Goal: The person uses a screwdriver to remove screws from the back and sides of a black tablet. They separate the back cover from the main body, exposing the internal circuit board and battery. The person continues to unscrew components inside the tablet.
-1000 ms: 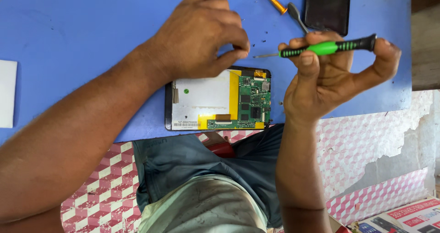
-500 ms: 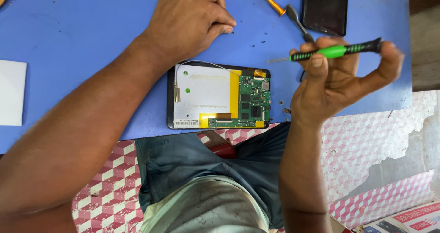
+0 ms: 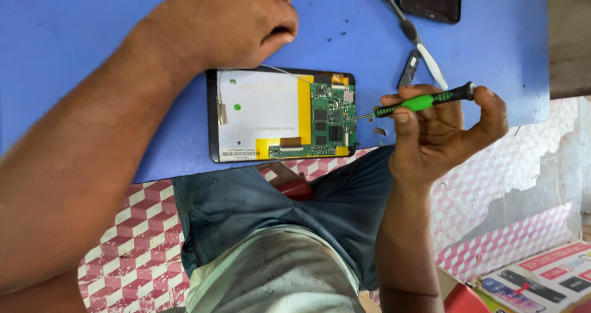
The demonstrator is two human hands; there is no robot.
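From the head camera I look down on the opened tablet (image 3: 282, 115), lying back-off on the blue table (image 3: 92, 36), its green circuit board (image 3: 331, 121) bared on the side toward my right hand. My right hand (image 3: 440, 134), just right of the tablet, is curled closed around the green-and-black screwdriver (image 3: 425, 102), thumb and fingers pinching the handle, tip almost at the board's edge. I judge I am on the board screws; the next move calls for seating the tip squarely before turning. My left hand (image 3: 231, 20) rests just above the tablet, fingers loosely curled with the tips on the table; whether it grips anything I cannot tell.
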